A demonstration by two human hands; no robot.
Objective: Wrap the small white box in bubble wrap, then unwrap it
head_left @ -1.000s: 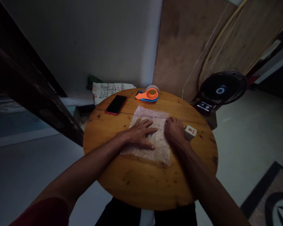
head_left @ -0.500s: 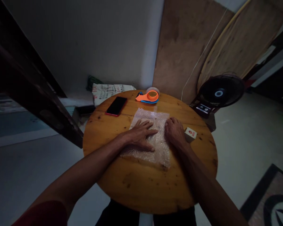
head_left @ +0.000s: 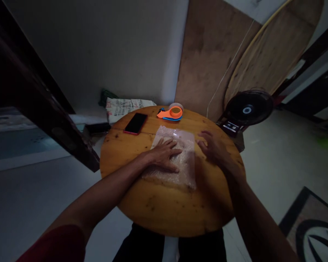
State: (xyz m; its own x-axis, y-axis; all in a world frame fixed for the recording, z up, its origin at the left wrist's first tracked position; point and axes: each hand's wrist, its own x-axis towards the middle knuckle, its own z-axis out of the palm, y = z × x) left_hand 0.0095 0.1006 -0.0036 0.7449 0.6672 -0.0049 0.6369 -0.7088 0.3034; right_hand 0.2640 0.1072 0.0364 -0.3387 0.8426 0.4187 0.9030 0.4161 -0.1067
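A sheet of clear bubble wrap (head_left: 184, 167) lies on the round wooden table (head_left: 175, 214). My left hand (head_left: 166, 155) rests flat on it with the fingers spread. To the right of the sheet, my right hand (head_left: 212, 146) is raised above the table, fingers apart and bent, holding nothing that I can see. The small white box that stood at that side is hidden behind my right hand and forearm. Beyond the sheet sits an orange and blue tape dispenser (head_left: 171, 113) with a roll of tape in it.
A red-edged phone (head_left: 136, 123) lies at the table's far left. Behind the table are a printed white sack (head_left: 128, 108) and the wall. A black fan (head_left: 248, 109) stands past the right edge. A dark wooden post (head_left: 57, 112) slants in from the left.
My right hand has lifted off the bubble wrap's right edge and moved right, over where the small box stood. My left hand stays in place. The view has shifted slightly.
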